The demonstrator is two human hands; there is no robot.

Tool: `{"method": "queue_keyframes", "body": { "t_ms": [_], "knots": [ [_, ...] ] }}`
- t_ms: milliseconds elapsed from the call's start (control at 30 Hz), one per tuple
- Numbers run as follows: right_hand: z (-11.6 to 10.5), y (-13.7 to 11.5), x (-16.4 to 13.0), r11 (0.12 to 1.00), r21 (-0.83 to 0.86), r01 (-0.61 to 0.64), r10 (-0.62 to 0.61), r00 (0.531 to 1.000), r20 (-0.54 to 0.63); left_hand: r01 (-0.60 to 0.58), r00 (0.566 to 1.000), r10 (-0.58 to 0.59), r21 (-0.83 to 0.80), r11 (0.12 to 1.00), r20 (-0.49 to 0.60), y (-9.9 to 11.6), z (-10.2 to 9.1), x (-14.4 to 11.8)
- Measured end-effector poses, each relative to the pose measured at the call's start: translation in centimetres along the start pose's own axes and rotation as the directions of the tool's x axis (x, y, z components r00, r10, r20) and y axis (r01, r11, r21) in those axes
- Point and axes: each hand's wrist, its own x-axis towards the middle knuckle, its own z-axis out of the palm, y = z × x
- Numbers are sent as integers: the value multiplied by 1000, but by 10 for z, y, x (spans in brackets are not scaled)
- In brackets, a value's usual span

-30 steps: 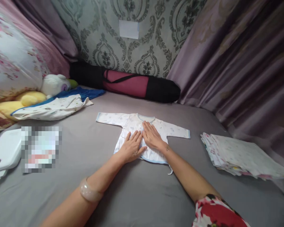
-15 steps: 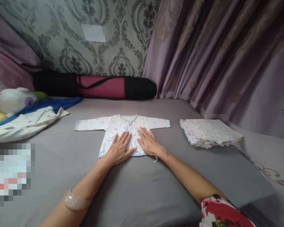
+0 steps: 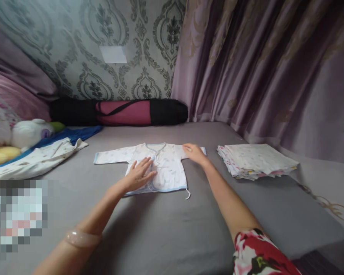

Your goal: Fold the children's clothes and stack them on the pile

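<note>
A small white baby shirt (image 3: 170,173) with pale prints and light-blue trim lies spread flat, front up, with both sleeves out to the sides. My left hand (image 3: 138,176) is over the shirt's left front, palm down and fingers spread; whether it touches the cloth is hard to see. At the right sleeve, my right hand (image 3: 195,153) has its fingers bent and drawn together on the fabric near the shoulder. Its fingertips are partly hidden, and the sleeve still lies flat. A white tie string (image 3: 188,194) hangs out from the lower right hem.
The shirt lies on a grey sheet (image 3: 166,229). To the right is a stack of folded cloths (image 3: 259,160). Pale printed cloth (image 3: 43,158), blue cloth (image 3: 83,133) and a white plush toy (image 3: 30,133) are at left. A long black-and-maroon bag (image 3: 126,112) lies along the wall.
My right hand has left the shirt's front, moved up and right to the sleeve, and its fingers have curled. My left hand has shifted slightly left. The view has tilted a little.
</note>
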Motion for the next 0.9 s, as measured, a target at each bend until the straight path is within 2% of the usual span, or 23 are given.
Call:
{"method": "queue_keyframes", "body": {
  "t_ms": [33, 100, 167, 267, 400, 467, 567, 733, 900],
  "knots": [
    [-9, 8, 9, 989, -31, -142, 139, 988, -73, 21, 999, -21, -5, 1000, -27, -6, -6, 3],
    [-22, 22, 21, 951, -60, -303, 291, 943, -158, 52, 996, -53, -23, 998, -66, -13, -16, 12],
    [-26, 33, 27, 915, -72, -396, 375, 904, -206, 41, 995, -44, -44, 998, -88, -14, -19, 26],
    [-21, 41, 28, 866, -82, -493, 460, 851, -253, -68, 991, 58, -82, 994, -118, -3, -12, 54],
    [-9, 41, 26, 819, -93, -567, 516, 797, -312, -204, 973, 182, -159, 966, -140, 21, 9, 97],
    [-8, 42, 27, 801, -94, -591, 537, 779, -324, -211, 973, 189, -175, 962, -135, 31, 18, 117],
    [-11, 47, 28, 777, -86, -624, 574, 757, -312, -160, 983, 139, -176, 971, -122, 37, 31, 139],
    [-20, 62, 32, 747, -65, -661, 630, 737, -245, -96, 984, 73, -138, 986, -162, 35, 49, 151],
    [-25, 79, 38, 758, -47, -651, 635, 752, -178, -30, 987, 24, -39, 999, -157, 43, 57, 146]
  ]
}}
